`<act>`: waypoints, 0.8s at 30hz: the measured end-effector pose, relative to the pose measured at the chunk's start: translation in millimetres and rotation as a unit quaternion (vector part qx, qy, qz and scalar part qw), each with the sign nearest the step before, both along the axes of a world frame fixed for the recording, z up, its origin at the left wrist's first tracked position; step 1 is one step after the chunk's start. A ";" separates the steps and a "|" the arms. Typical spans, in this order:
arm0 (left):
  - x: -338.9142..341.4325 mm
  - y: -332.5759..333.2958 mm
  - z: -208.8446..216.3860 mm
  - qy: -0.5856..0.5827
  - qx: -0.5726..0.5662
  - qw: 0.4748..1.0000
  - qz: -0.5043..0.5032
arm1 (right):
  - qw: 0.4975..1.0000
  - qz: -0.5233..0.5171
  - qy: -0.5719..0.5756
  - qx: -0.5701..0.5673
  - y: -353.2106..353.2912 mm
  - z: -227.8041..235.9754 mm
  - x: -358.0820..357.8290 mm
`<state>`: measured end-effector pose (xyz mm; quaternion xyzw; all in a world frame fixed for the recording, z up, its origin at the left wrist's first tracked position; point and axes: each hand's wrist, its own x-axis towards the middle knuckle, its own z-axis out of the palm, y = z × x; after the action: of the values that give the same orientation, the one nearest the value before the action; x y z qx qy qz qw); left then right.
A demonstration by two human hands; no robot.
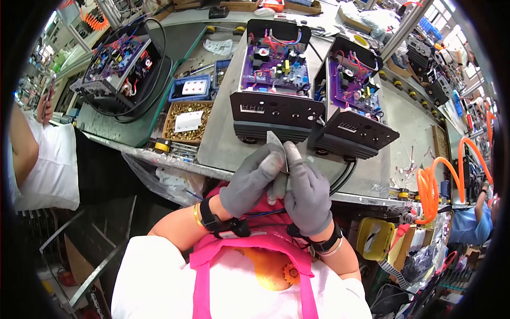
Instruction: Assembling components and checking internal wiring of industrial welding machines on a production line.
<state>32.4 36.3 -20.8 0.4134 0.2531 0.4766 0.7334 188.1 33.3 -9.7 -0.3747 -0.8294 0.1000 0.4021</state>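
Both my hands wear grey gloves and meet just in front of the bench edge. My left hand (251,182) pinches a thin, flat, pale grey piece (273,139) whose pointed corner sticks up past the fingertips; its kind is unclear. Against the same piece, from the other side, my right hand (308,195) is closed, its thumb and fingers pressed on it. Right beyond my fingertips stand two open machine chassis with black front panels: a larger one (276,114) and, to its right, a tilted one (357,130). Purple circuit boards and coloured wires show inside both.
Left on a green mat sits another open chassis (114,80) with a black cable. A box of brass-coloured fasteners (172,134) and a blue tray (175,95) lie nearer. An orange coiled hose (425,196) hangs at right, above a yellow bin (365,242). Another person (45,159) stands left.
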 end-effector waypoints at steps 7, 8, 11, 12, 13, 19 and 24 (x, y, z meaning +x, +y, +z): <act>4.3 -1.8 -1.6 -0.016 -0.031 0.999 0.006 | 1.000 -0.003 0.005 -0.006 -1.4 3.4 -3.7; 4.5 -2.2 -1.3 -0.018 -0.031 0.999 0.009 | 1.000 -0.003 -0.003 -0.013 -1.2 3.7 -2.7; 2.8 -2.0 -1.0 -0.028 -0.044 0.999 0.013 | 1.000 0.002 -0.019 -0.017 -0.1 2.4 -0.5; 1.8 -1.7 -1.1 -0.004 -0.043 0.999 0.006 | 0.999 0.002 -0.026 -0.019 0.3 1.3 -0.4; 1.0 -1.6 -1.5 0.011 -0.040 0.999 0.003 | 1.000 0.005 -0.026 -0.015 0.6 0.2 -0.6; 2.6 -1.5 -6.4 -0.014 -0.012 1.000 0.009 | 1.000 0.007 -0.015 0.008 2.2 -2.6 -4.1; -1.1 -3.6 -5.2 0.010 -0.022 1.000 0.012 | 0.998 0.001 -0.022 -0.057 2.6 1.8 -3.8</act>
<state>31.3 32.7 -25.9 0.3990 0.2759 0.4756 0.7338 184.3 35.9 -7.8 -0.3982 -0.8314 0.1390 0.3619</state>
